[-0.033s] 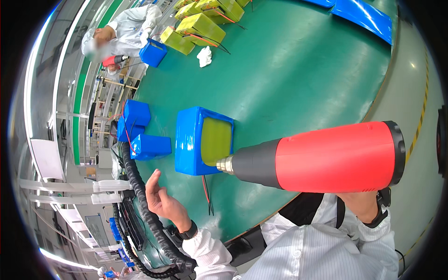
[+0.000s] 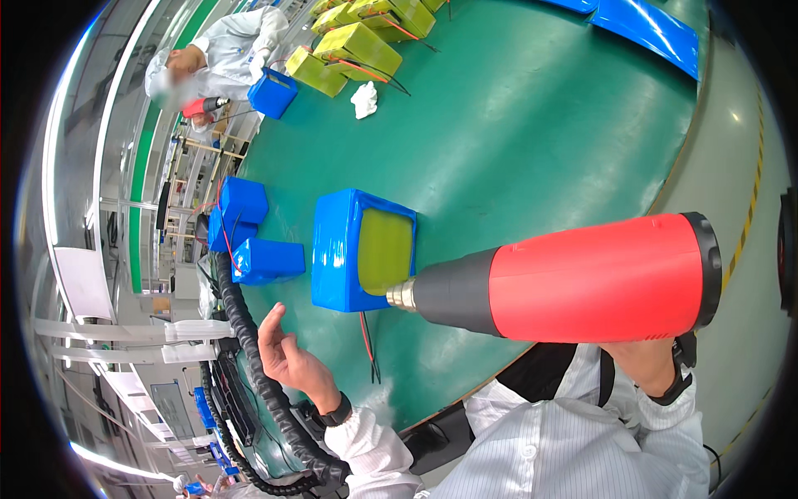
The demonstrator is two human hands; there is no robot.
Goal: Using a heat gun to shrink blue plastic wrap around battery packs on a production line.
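up close, the left hand [image 2: 291, 362] hangs open just above the green surface [image 2: 540, 125], fingers [image 2: 270, 320] loosely spread and holding nothing, near the blue pack [image 2: 337, 249]. the right hand [image 2: 644, 366] is wrapped under the red heat gun [image 2: 582, 279], gripping its handle; the metal nozzle sits at the pack's yellow-green end. red and black wires trail from the pack toward the edge. smaller blue packs [image 2: 245, 233] lie to the left, beside a black corrugated hose [image 2: 249, 349]. far off, another person works by yellow packs [image 2: 357, 41].
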